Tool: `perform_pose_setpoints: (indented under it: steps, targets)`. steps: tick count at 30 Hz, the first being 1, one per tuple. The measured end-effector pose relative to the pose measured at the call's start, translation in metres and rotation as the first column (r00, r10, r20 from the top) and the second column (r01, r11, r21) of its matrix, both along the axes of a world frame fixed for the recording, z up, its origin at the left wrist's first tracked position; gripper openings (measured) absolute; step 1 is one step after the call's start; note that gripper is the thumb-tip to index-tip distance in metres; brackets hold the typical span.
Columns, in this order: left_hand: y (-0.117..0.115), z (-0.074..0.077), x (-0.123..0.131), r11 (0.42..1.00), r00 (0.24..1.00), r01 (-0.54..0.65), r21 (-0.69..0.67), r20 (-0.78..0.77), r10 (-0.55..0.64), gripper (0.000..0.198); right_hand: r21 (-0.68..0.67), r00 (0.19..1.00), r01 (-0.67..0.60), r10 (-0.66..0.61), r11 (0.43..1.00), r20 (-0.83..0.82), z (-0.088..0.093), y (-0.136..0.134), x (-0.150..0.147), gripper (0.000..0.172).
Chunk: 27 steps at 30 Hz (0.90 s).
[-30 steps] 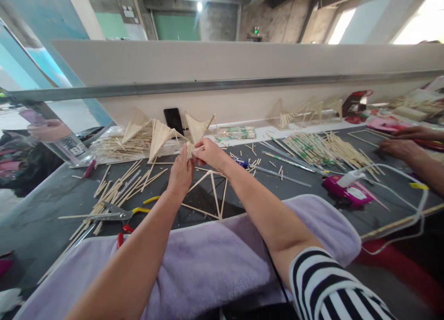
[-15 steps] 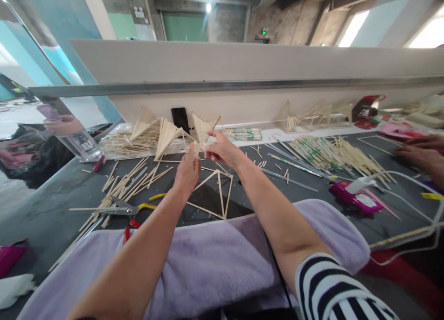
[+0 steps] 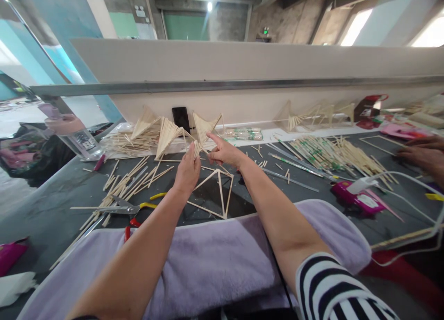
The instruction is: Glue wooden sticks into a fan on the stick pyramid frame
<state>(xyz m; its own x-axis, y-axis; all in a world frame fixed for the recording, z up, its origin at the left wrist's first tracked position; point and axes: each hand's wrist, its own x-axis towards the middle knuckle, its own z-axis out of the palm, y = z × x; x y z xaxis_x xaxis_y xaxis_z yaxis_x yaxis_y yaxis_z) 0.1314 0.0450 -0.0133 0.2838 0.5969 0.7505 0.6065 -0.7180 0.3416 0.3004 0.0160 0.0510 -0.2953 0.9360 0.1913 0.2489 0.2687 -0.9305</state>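
Left hand (image 3: pixel 188 172) closed around a small bundle of pale sticks (image 3: pixel 196 149), right hand (image 3: pixel 226 153) just beside it, forefinger extended, other fingers curled, any grip there unclear, open stick frame (image 3: pixel 221 194) below both hands, scissors (image 3: pixel 129 210) left of the left forearm.

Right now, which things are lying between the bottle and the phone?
In the head view, a pile of sticks and two fan-shaped stick pieces appear between the bottle and the phone.
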Motion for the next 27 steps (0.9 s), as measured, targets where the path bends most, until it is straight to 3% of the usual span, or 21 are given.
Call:
perform_pose_setpoints:
  steps: [6, 14, 19, 27]
  targets:
    - [-0.001, 0.001, 0.001, 1.0, 1.0, -0.019, 0.009, -0.009, 0.019, 0.051, 0.07, 0.999, 0.002, 0.002, 0.998, -0.052, 0.0, -0.001, 0.0, 0.083]
    - [-0.001, 0.001, 0.001, 0.999, 1.0, -0.004, 0.033, 0.004, 0.004, 0.05, 0.038, 0.995, -0.037, 0.033, 0.999, 0.096, 0.0, 0.0, -0.002, 0.084]
    - [-0.003, 0.001, 0.001, 1.0, 1.0, -0.012, -0.016, 0.021, 0.012, 0.051, 0.145, 0.998, 0.038, -0.046, 0.989, 0.051, -0.002, 0.0, -0.01, 0.083]
    - [-0.003, 0.003, 0.001, 1.0, 1.0, 0.013, -0.005, 0.01, -0.012, 0.051, 0.173, 0.978, 0.125, -0.151, 0.977, 0.147, -0.004, 0.002, -0.008, 0.078]
